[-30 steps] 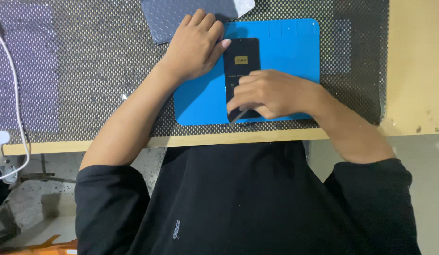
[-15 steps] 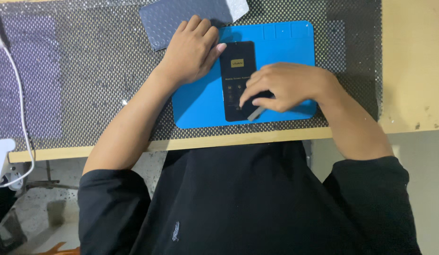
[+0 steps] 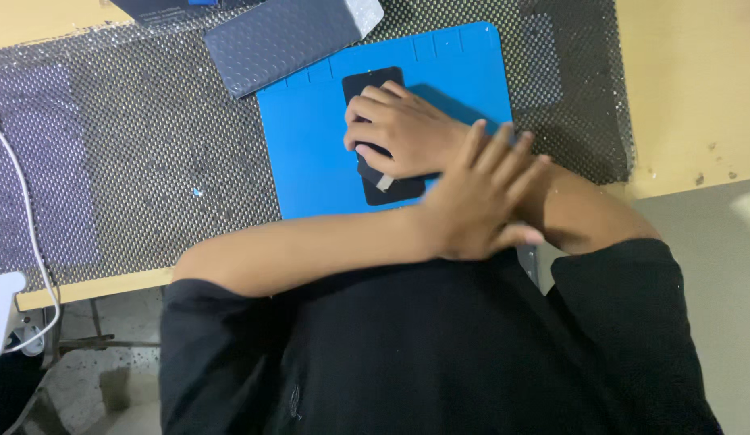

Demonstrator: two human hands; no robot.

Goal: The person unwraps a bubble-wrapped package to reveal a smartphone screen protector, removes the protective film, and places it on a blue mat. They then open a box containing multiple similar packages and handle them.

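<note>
Phone: dark smartphone (image 3: 388,153) flat on the blue mat (image 3: 310,145) — long axis running away from the body.
Right hand (image 3: 403,133): lies on it, fingers curled over its left edge.
Left hand (image 3: 479,201): crossed over the right forearm, fingers spread, holding nothing — farther off.

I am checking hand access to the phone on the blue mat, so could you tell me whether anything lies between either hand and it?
Nothing blocks the right hand: it rests directly on the black phone on the blue mat. The left hand is off the phone, crossed over the right forearm, which lies between it and the phone.
</note>
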